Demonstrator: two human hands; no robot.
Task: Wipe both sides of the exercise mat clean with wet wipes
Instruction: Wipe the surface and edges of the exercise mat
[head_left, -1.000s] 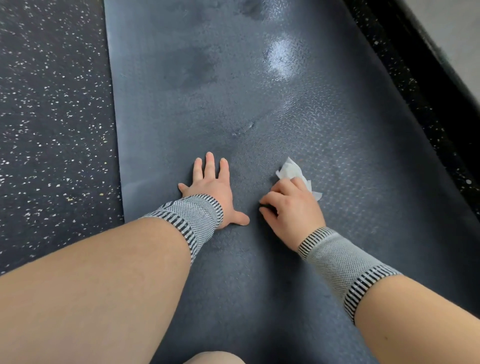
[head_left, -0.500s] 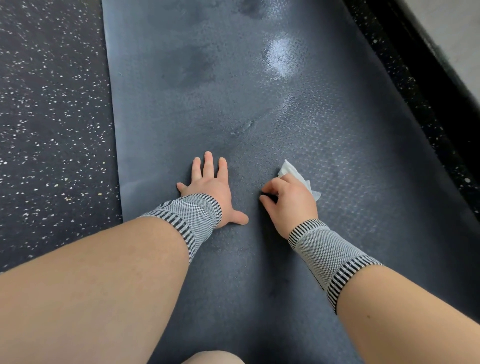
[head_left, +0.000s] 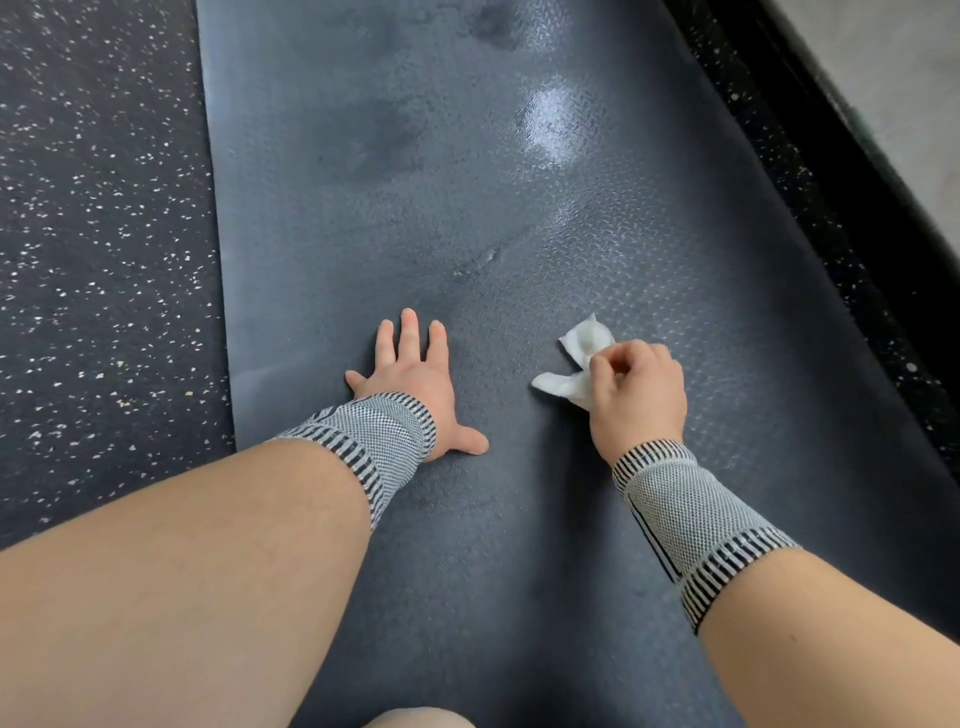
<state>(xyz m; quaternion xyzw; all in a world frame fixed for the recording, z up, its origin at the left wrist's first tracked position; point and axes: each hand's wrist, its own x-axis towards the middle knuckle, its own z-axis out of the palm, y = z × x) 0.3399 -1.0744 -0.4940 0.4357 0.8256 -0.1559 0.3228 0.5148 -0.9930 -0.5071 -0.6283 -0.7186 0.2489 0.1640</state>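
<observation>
Gripping the crumpled wet wipe (head_left: 574, 366), my right hand (head_left: 638, 397) rests mid-frame on the mat (head_left: 519, 218); left hand (head_left: 413, 382) spread flat beside.

1. Far half of the exercise mat (head_left: 415, 182) lies bare — open room.
2. Left hand (head_left: 415, 387) pressed flat mid-mat blocks leftward passage.
3. Dark wall base (head_left: 852, 171) borders the right side.

L hand (head_left: 415, 384) flat on mat (head_left: 363, 156), wipe (head_left: 574, 364) to its R.
</observation>
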